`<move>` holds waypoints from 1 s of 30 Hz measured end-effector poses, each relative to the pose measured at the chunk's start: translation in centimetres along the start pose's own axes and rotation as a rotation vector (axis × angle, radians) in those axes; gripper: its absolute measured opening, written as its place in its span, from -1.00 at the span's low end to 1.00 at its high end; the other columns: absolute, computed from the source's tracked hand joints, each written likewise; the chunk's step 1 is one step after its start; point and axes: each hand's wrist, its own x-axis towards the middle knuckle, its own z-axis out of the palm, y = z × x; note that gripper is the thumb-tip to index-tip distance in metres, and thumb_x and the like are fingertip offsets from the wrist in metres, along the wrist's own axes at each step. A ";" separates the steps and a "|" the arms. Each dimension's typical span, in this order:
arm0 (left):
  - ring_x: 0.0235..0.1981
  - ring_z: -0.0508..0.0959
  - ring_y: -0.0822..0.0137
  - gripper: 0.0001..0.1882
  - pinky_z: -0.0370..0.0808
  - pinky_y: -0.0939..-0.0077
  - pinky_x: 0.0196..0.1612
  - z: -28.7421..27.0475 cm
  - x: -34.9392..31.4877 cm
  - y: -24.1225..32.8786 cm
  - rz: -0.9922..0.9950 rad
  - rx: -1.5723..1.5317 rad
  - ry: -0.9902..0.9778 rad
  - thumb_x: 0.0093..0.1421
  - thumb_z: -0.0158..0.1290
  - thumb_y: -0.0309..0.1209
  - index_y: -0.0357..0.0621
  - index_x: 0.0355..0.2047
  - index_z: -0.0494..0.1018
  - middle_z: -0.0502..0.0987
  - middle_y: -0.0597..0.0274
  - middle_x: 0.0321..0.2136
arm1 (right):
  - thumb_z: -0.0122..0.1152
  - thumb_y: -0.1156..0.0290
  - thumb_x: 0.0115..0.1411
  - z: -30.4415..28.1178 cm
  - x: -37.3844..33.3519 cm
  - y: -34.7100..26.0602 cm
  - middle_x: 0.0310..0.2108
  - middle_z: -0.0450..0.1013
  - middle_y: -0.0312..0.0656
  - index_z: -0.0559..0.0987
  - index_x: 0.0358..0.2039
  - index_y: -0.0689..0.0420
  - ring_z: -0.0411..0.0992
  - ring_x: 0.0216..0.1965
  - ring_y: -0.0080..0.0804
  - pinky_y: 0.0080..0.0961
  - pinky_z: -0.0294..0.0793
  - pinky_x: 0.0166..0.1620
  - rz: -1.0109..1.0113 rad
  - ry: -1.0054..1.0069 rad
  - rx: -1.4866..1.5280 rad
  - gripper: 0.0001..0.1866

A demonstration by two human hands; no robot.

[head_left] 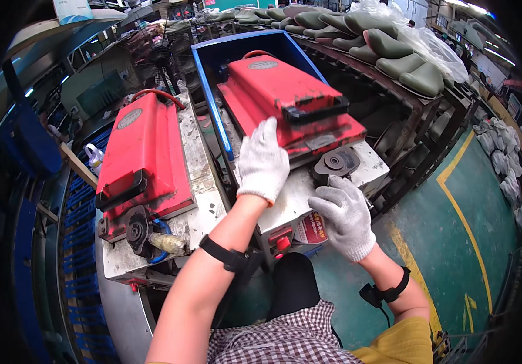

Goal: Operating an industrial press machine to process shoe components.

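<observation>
Two red-lidded machines stand side by side on pale, stained metal bases. My left hand (264,161), in a white knit glove, lies with fingers stretched against the near left side of the right machine's red lid (282,91). My right hand (344,217), gloved too, has its fingers curled just below the round black latch (336,162) at that machine's front. It seems to grip the latch's handle, which the glove hides. A black bar handle (315,111) crosses the lid's near end. The lid is down.
The left machine's red lid (145,151) is down, with a black latch (138,230) and tape-wrapped handle (168,244) in front. A blue bin (205,85) surrounds the right machine's far end. Green shoe-shaped pieces (388,45) fill a rack at the far right. A red button (282,244) sits low in front.
</observation>
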 end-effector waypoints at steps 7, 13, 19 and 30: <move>0.32 0.43 -0.11 -0.36 0.29 -0.03 0.41 2.7 -3.3 -0.8 -0.048 0.072 -0.011 0.17 0.05 -0.46 -0.24 0.31 0.34 0.44 -0.21 0.28 | 0.26 0.58 -0.05 -0.7 -1.1 2.0 -0.15 0.60 -0.16 0.64 -0.15 0.07 0.59 -0.05 -0.01 -0.15 0.57 0.02 -0.012 0.069 -0.042 -0.62; 0.33 0.42 -0.08 -0.30 0.31 0.00 0.39 1.4 -2.9 -0.1 -0.072 0.112 -0.033 0.16 0.06 -0.43 -0.21 0.36 0.30 0.43 -0.14 0.30 | 0.18 0.72 0.13 -0.1 -0.8 11.1 -0.08 0.61 -0.08 0.64 -0.02 0.11 0.60 -0.06 -0.01 -0.24 0.58 0.03 0.227 0.401 -0.247 -0.60; 0.44 0.29 -0.06 -0.25 0.15 0.01 0.48 4.2 -3.2 -1.9 -0.053 0.073 -0.016 0.24 -0.01 -0.35 -0.24 0.45 0.19 0.33 -0.16 0.38 | 0.28 0.59 0.26 0.8 8.0 10.0 0.09 0.58 -0.11 0.62 0.16 0.06 0.47 0.21 -0.09 -0.22 0.39 0.31 0.112 0.372 -0.216 -0.56; 0.08 0.53 -0.08 -0.60 0.44 0.05 0.19 -22.0 -7.6 -8.0 0.117 0.162 0.196 0.10 0.29 -0.33 -0.13 -0.05 0.54 0.56 0.00 -0.03 | 0.14 0.31 0.46 4.4 9.4 11.0 0.06 0.54 -0.07 0.64 0.02 0.17 0.45 0.19 -0.10 -0.23 0.36 0.31 0.172 0.131 -0.089 -0.73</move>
